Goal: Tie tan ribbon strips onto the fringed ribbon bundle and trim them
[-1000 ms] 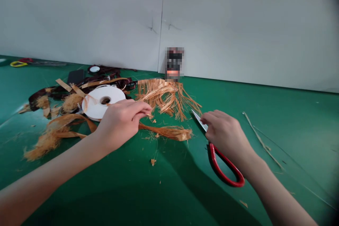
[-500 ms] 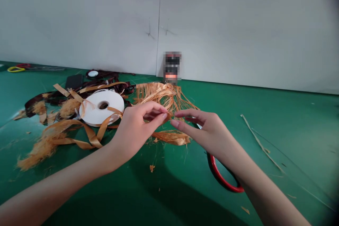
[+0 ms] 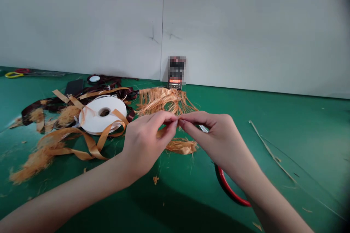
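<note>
Brilliant white on that spool (image 3: pixel 95 125), and in front of it there's golden-tan ribbon (image 3: pixel 89 147), plain all along, going orange-brown in the fuzz! Behind the spool, deep maroon-brown ribbons (image 3: pixel 111 81) and a black rectangle (image 3: pixel 74 87). To its right, a straw-gold fringe (image 3: pixel 155 98), streaked light and dark; farther right, a red scissor handle (image 3: pixel 232 191)! Far left of it, a yellow handle (image 3: pixel 13 75). Under the spool, solid green desk (image 3: pixel 218 98); behind it, pale grey wall (image 3: pixel 246 36).

Bare left hand (image 3: pixel 150 142) and bare right hand (image 3: pixel 216 133) are meeting.
The right is leaving the red-handled metal scissors (image 3: pixel 226 185) and pinching the thin orange strip (image 3: pixel 179 118).
</note>
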{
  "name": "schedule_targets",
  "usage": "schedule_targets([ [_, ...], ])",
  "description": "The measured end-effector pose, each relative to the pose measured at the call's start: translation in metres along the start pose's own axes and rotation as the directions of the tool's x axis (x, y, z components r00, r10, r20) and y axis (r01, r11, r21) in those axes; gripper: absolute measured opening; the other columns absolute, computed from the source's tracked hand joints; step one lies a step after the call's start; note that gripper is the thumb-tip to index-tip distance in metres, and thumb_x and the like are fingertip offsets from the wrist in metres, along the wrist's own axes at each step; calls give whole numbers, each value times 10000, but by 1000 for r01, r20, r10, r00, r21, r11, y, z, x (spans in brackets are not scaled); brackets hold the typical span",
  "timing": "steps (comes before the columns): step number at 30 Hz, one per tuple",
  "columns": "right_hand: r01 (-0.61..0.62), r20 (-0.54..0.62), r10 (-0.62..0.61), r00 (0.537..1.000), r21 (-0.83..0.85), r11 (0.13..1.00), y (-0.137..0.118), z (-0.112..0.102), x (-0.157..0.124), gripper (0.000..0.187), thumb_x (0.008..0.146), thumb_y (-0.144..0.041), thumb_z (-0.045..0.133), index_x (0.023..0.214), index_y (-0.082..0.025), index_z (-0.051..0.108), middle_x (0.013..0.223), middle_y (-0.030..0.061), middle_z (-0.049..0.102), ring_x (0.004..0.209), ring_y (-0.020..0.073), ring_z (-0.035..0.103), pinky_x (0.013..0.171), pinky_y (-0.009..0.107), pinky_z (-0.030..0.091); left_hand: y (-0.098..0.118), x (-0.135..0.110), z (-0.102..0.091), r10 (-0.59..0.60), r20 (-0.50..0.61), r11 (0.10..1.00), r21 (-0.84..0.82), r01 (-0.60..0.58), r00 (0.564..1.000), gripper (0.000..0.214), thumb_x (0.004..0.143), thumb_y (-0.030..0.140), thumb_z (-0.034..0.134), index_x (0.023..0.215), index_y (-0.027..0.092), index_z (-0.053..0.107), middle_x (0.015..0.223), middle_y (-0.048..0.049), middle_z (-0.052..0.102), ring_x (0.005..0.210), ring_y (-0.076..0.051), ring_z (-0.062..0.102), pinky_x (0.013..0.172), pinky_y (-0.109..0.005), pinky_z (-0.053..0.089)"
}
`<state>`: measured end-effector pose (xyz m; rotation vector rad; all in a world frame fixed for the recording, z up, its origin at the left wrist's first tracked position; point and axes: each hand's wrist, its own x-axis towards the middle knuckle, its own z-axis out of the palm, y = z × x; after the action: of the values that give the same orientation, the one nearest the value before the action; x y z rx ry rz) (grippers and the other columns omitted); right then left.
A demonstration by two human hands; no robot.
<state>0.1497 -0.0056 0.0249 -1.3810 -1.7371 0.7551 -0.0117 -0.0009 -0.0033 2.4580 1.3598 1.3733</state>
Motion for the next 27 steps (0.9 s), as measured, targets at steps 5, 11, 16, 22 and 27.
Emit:
schedule_targets([
  [5, 126, -106, -123, 987, 18, 992, 7, 10, -3, 162, 801, -147, 618, 786, -198, 771, 800, 13, 773, 782, 165, 695, 706, 291, 528, 0, -2, 2, -113, -26, 991, -80, 110, 993, 52, 855, 164, 618, 816, 195, 633, 740, 2, 757, 607, -125, 680, 585, -230, 530],
  [11, 105, -228, -79, 970, 106, 989, 5, 15, -9, 134, 775, -150, 642, 752, -216, 756, 808, 7, 767, 767, 159, 684, 688, 275, 540, -8, 8, -5, -437, 89, 826, -354, 438, 895, 69, 870, 245, 621, 814, 204, 619, 755, 5, 722, 684, -133, 673, 605, -222, 529],
  [16, -2, -133, 25, 991, 167, 986, 1, 12, -6, 134, 783, -185, 643, 766, -221, 770, 766, -4, 757, 707, 138, 666, 607, 237, 516, -13, 16, -11, -337, 276, 795, -428, 430, 900, 76, 859, 284, 656, 896, 226, 689, 898, -3, 737, 834, -152, 667, 704, -241, 528],
  [22, -54, -70, 70, 995, 209, 976, 3, 13, -3, 134, 796, -220, 657, 759, -234, 785, 777, -9, 760, 738, 138, 668, 609, 225, 503, -13, 16, -10, -352, 366, 700, -508, 502, 862, 100, 844, 254, 659, 770, 216, 715, 775, 6, 712, 717, -139, 630, 666, -251, 515],
  [27, -129, -13, 139, 990, 287, 949, 4, 14, -1, 167, 812, -261, 651, 720, -240, 790, 671, -7, 722, 709, 153, 672, 618, 246, 503, -19, 14, -6, -425, 463, 476, -617, 627, 778, 146, 874, 272, 619, 767, 219, 703, 765, 3, 674, 751, -131, 626, 692, -240, 527],
])
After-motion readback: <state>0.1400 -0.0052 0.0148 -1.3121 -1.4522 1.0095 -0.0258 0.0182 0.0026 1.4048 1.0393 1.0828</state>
